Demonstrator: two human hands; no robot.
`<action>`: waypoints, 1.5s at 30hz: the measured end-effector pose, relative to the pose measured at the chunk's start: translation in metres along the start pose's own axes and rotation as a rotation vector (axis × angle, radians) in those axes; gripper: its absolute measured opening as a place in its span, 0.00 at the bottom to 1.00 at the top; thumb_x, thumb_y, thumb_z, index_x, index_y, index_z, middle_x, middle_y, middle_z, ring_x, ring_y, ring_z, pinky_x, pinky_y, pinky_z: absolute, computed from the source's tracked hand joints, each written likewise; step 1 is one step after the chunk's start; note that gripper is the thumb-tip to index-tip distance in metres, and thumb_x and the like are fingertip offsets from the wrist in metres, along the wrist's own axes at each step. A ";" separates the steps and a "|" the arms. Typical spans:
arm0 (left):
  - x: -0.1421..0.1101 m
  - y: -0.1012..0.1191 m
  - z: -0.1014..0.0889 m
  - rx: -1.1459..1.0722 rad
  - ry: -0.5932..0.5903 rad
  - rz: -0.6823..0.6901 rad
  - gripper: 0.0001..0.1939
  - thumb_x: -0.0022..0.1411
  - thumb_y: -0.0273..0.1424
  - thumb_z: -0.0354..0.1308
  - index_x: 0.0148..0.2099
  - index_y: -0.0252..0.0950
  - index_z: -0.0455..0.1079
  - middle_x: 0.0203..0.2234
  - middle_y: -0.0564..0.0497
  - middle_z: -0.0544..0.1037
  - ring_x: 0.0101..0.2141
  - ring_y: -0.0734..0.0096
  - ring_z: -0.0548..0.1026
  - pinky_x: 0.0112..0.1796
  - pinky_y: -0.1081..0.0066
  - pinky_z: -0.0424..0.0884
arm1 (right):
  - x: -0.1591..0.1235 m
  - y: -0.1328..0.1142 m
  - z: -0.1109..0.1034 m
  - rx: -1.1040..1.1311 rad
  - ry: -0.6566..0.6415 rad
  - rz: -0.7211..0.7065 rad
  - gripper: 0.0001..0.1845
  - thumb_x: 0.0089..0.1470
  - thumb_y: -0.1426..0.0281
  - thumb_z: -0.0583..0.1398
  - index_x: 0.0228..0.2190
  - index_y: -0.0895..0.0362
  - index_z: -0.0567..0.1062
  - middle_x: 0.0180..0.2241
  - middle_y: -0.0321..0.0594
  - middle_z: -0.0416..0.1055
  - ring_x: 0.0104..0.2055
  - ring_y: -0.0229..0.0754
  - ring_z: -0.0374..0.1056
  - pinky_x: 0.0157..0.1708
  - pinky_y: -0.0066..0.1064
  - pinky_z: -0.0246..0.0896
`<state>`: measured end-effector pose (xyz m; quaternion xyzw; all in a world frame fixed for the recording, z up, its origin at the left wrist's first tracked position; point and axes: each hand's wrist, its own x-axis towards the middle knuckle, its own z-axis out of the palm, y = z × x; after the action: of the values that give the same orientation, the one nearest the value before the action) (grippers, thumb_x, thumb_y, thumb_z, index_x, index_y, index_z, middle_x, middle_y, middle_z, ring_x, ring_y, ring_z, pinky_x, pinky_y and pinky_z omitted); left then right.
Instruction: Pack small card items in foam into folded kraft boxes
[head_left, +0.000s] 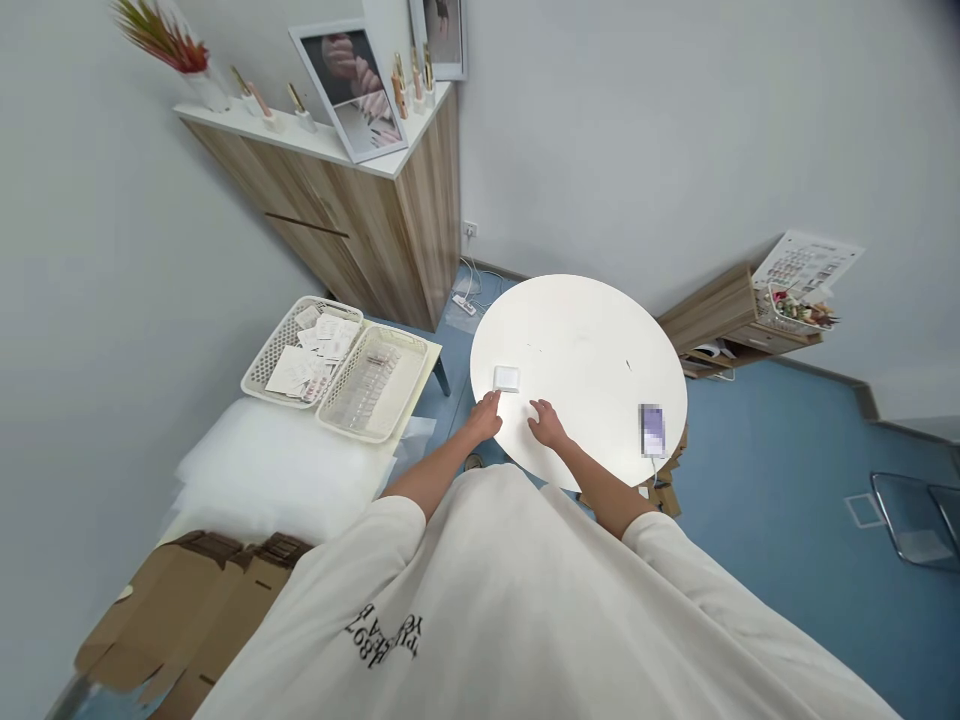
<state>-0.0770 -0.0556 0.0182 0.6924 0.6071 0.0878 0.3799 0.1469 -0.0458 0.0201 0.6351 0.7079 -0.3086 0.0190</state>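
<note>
A small white square box [506, 378] lies near the left edge of a round white table [592, 340]. My left hand [486, 413] rests on the table just below the box, its fingertips touching or almost touching it, fingers stretched out. My right hand [546, 422] lies flat on the tabletop a little to the right, fingers spread and empty. A phone [652, 430] with a cable lies near the table's right front edge.
Two white mesh baskets [300, 360] [375, 382] with small packets stand on a side surface to the left, above clear bags [277, 465] and cardboard boxes [195, 600]. A wooden cabinet [360, 200] stands behind. A low shelf [720, 320] is at the right.
</note>
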 end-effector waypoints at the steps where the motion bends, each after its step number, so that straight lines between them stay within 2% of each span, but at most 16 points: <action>1: -0.007 0.005 0.002 0.001 0.013 0.007 0.40 0.63 0.27 0.51 0.74 0.33 0.43 0.70 0.36 0.53 0.68 0.51 0.56 0.63 0.55 0.59 | -0.007 0.002 0.000 -0.003 0.020 -0.014 0.30 0.64 0.68 0.55 0.65 0.58 0.62 0.68 0.53 0.53 0.69 0.52 0.53 0.64 0.43 0.57; 7: -0.064 0.033 0.018 0.003 0.107 0.014 0.35 0.66 0.29 0.49 0.73 0.36 0.47 0.71 0.40 0.52 0.70 0.53 0.53 0.64 0.55 0.58 | -0.056 0.011 0.008 0.053 0.126 -0.168 0.26 0.63 0.69 0.54 0.61 0.57 0.68 0.66 0.51 0.58 0.68 0.50 0.56 0.64 0.44 0.56; 11: -0.112 0.041 0.034 -0.021 0.143 -0.027 0.32 0.69 0.33 0.47 0.73 0.36 0.49 0.72 0.40 0.51 0.70 0.52 0.52 0.64 0.54 0.57 | -0.092 0.009 0.021 0.137 0.150 -0.258 0.24 0.64 0.68 0.52 0.60 0.57 0.69 0.64 0.51 0.60 0.67 0.50 0.57 0.63 0.45 0.58; 15: -0.164 0.037 0.057 -0.086 0.179 -0.070 0.30 0.71 0.36 0.46 0.72 0.39 0.51 0.72 0.41 0.51 0.70 0.50 0.51 0.65 0.51 0.57 | -0.128 -0.001 0.040 0.206 0.131 -0.335 0.23 0.63 0.67 0.52 0.58 0.56 0.71 0.63 0.50 0.63 0.65 0.52 0.59 0.62 0.45 0.60; 18: -0.203 0.027 0.074 -0.107 0.218 -0.095 0.29 0.70 0.36 0.48 0.70 0.40 0.54 0.71 0.42 0.54 0.69 0.50 0.54 0.65 0.51 0.58 | -0.150 -0.014 0.059 0.219 0.087 -0.388 0.23 0.62 0.67 0.53 0.57 0.56 0.72 0.60 0.51 0.65 0.63 0.52 0.62 0.63 0.45 0.60; 22: -0.253 0.008 0.083 -0.104 0.322 -0.116 0.28 0.68 0.32 0.50 0.68 0.38 0.58 0.68 0.41 0.60 0.67 0.52 0.59 0.64 0.52 0.59 | -0.169 -0.041 0.086 0.199 0.035 -0.486 0.23 0.62 0.67 0.53 0.56 0.56 0.73 0.59 0.50 0.66 0.63 0.51 0.62 0.63 0.44 0.59; 26: -0.302 -0.016 0.076 -0.120 0.428 -0.189 0.26 0.67 0.32 0.51 0.67 0.38 0.60 0.66 0.41 0.63 0.66 0.51 0.62 0.62 0.51 0.62 | -0.179 -0.083 0.109 0.165 -0.027 -0.580 0.22 0.62 0.68 0.54 0.56 0.56 0.73 0.59 0.50 0.66 0.62 0.50 0.64 0.63 0.43 0.59; 29: -0.343 -0.041 0.069 -0.137 0.510 -0.245 0.26 0.68 0.32 0.51 0.67 0.39 0.60 0.66 0.41 0.63 0.65 0.51 0.62 0.61 0.51 0.63 | -0.184 -0.125 0.128 0.126 -0.072 -0.654 0.21 0.62 0.69 0.54 0.55 0.56 0.74 0.58 0.49 0.68 0.61 0.49 0.65 0.62 0.41 0.59; 32: -0.388 -0.076 0.066 -0.145 0.605 -0.288 0.26 0.67 0.30 0.52 0.66 0.39 0.61 0.64 0.41 0.65 0.65 0.53 0.63 0.62 0.51 0.62 | -0.192 -0.178 0.154 0.093 -0.127 -0.733 0.21 0.62 0.69 0.54 0.55 0.56 0.73 0.58 0.48 0.68 0.59 0.48 0.66 0.60 0.40 0.61; 37: -0.473 -0.148 0.060 -0.136 0.716 -0.408 0.25 0.66 0.28 0.54 0.65 0.38 0.62 0.62 0.41 0.67 0.64 0.57 0.64 0.63 0.55 0.62 | -0.217 -0.274 0.209 0.024 -0.202 -0.888 0.21 0.63 0.70 0.53 0.55 0.55 0.74 0.57 0.47 0.69 0.58 0.47 0.67 0.59 0.39 0.62; 41: -0.535 -0.203 0.055 -0.080 0.698 -0.561 0.25 0.67 0.30 0.55 0.65 0.37 0.62 0.62 0.41 0.67 0.63 0.55 0.65 0.62 0.58 0.62 | -0.244 -0.340 0.254 -0.095 -0.271 -1.021 0.21 0.63 0.72 0.53 0.55 0.55 0.73 0.58 0.47 0.69 0.59 0.47 0.66 0.58 0.38 0.62; 45: -0.579 -0.240 0.052 -0.003 0.551 -0.698 0.26 0.67 0.36 0.56 0.65 0.38 0.62 0.64 0.39 0.63 0.63 0.48 0.64 0.61 0.53 0.60 | -0.261 -0.384 0.291 -0.302 -0.297 -1.094 0.24 0.62 0.73 0.54 0.58 0.55 0.72 0.59 0.47 0.68 0.59 0.49 0.65 0.57 0.37 0.61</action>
<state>-0.3753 -0.6086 0.0270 0.3960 0.8831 0.1363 0.2116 -0.2583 -0.4129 0.0530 0.1175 0.9587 -0.2548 0.0465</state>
